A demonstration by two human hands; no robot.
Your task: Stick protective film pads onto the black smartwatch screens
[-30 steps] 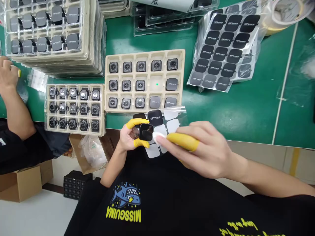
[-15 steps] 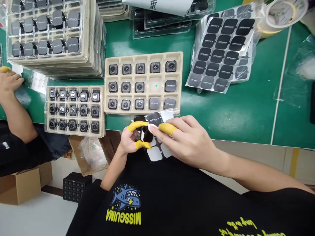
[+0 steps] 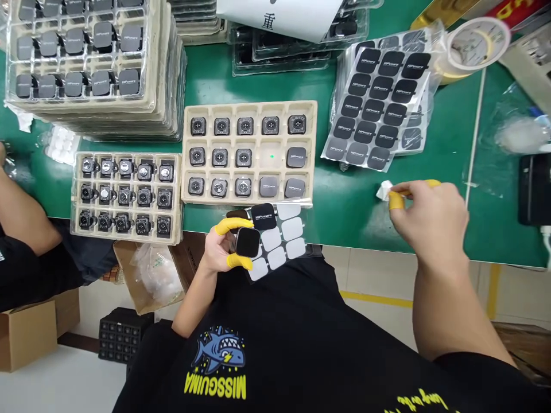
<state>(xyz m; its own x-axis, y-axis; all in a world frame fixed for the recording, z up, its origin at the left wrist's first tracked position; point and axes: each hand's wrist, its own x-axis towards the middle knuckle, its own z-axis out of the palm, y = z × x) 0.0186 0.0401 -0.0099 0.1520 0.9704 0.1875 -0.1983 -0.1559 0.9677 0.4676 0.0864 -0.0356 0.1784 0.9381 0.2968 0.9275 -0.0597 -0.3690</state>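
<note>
The watch (image 3: 248, 242) hides its underside; the left edge crops a co-worker's arm (image 3: 19, 212); the top, a tray stack (image 3: 166, 103)

"HiFuture" stands in white on the black labels (image 3: 365, 132) of the stacked sheets, on one black label (image 3: 263, 217) of the sheet (image 3: 271, 240) over the worktop's (image 3: 348, 221) near edge, and on grey squares (image 3: 296, 157) toward the tray's (image 3: 272, 147) near right corner. White paper (image 3: 241, 8) bears "重"; the black shirt (image 3: 301, 344), upside down, yellow "MISSGUIMA".

A head-worn camera looks forward and down over the table (image 3: 353, 209).
</note>
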